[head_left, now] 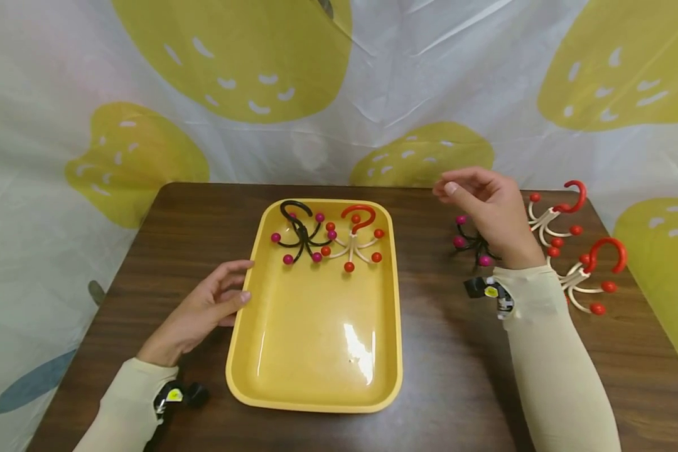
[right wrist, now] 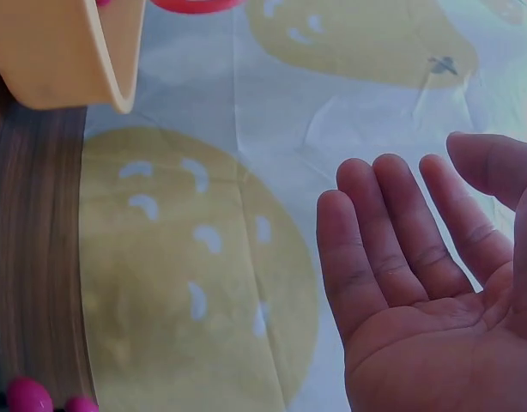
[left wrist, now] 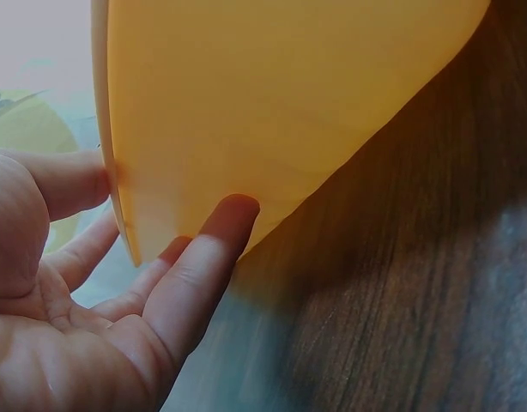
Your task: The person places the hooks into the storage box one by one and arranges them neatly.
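A yellow tray (head_left: 316, 326) lies in the middle of the brown table (head_left: 452, 376). At its far end lie a black hook toy with magenta balls (head_left: 302, 237) and a white one with a red hook and red balls (head_left: 355, 243). My left hand (head_left: 233, 285) rests against the tray's left rim. In the left wrist view its fingers (left wrist: 208, 257) touch the tray's outer wall (left wrist: 272, 103). My right hand (head_left: 474, 193) hovers above the table to the right of the tray, palm (right wrist: 418, 266) open and holding nothing. Under it on the table lies another black hook toy with magenta balls (head_left: 470, 243).
Two more white toys with red hooks (head_left: 554, 216) (head_left: 593, 273) lie near the table's right edge. A white sheet with yellow fruit prints (head_left: 373, 94) hangs behind and around the table. The tray's corner (right wrist: 66, 51) shows in the right wrist view.
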The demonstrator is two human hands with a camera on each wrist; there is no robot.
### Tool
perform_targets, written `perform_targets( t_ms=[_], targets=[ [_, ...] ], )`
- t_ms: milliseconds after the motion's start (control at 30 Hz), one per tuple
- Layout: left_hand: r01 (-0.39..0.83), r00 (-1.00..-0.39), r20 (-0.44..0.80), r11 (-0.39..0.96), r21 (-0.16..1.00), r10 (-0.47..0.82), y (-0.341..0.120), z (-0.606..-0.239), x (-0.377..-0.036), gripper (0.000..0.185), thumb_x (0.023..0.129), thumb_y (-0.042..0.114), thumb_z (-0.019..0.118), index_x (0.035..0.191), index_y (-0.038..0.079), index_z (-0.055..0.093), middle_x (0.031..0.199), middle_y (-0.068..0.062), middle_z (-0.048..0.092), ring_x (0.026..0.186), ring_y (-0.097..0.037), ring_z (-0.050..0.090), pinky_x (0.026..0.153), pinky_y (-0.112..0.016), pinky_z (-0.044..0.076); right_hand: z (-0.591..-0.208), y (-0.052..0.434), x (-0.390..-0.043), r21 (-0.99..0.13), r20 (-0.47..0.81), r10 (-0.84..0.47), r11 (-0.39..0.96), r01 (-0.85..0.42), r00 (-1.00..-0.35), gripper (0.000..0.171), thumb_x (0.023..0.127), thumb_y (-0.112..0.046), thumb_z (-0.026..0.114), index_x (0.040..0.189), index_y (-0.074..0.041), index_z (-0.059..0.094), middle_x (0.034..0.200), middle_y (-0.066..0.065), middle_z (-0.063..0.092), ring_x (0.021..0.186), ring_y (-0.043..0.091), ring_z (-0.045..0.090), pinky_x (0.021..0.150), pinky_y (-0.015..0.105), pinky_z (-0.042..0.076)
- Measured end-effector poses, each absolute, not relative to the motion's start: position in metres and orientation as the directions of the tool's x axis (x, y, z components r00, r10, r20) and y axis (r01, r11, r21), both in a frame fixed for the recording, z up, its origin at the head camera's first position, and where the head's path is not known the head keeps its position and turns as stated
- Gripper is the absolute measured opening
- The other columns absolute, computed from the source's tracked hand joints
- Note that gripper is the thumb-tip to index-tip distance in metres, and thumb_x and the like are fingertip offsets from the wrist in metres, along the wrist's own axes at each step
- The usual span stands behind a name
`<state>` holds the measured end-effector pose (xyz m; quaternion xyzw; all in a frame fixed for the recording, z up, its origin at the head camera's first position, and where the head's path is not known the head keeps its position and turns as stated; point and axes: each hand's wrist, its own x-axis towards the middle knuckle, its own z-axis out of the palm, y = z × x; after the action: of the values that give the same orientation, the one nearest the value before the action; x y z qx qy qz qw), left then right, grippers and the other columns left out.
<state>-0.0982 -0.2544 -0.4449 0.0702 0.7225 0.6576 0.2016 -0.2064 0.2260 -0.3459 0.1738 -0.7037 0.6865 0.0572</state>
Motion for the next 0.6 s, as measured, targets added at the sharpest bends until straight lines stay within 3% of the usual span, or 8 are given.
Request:
perform_targets(
  t_ms=[600],
  targets=[
    [-0.169, -0.907, -0.204, 0.127, 0.977, 0.367, -0.254, -0.444, -0.097, 0.061, 0.109, 0.016, 0.060, 0.162, 0.011, 0.030, 0.151, -0.027, 0.048, 0.114, -0.017, 0.071, 0.084, -0.041, 0.066, -0.341, 0.287, -0.198, -0.942, 0.332, 0.002, -0.060, -0.331, -0.943, 0.033, 0.096, -0.003, 0.076, 0.123, 0.014, 0.068, 0.105, 0.008, 0.081, 0.093, 0.017, 0.079, 0.087, 0.024, 0.063]
  ],
)
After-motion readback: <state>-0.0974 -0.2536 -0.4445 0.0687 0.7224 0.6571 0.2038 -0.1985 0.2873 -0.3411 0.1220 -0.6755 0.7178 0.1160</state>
